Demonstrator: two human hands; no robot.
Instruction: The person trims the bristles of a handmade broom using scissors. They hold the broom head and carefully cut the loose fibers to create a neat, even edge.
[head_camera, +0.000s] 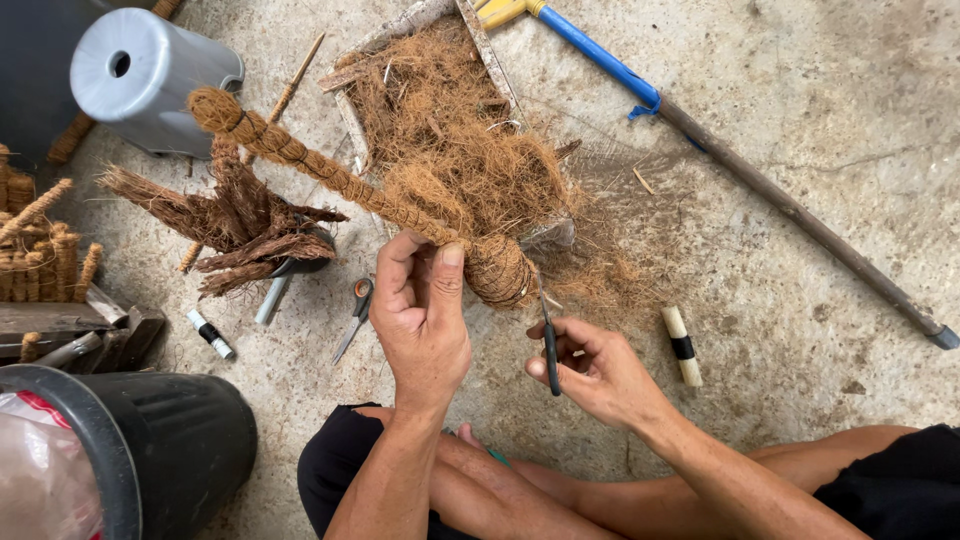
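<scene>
Left hand (420, 310) clenched around the coir-wrapped pole (330, 172), slanting up over the tray of loose fibre (440, 130). Right hand (590, 370) gripping black scissors (549, 345), blades up, tip just beside the pole's bulbous wrapped end.

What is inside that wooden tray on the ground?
The wooden tray holds a heap of loose brown coconut fibre that spills over its edge. The tray's bottom is covered, so anything beneath the fibre cannot be seen.
</scene>
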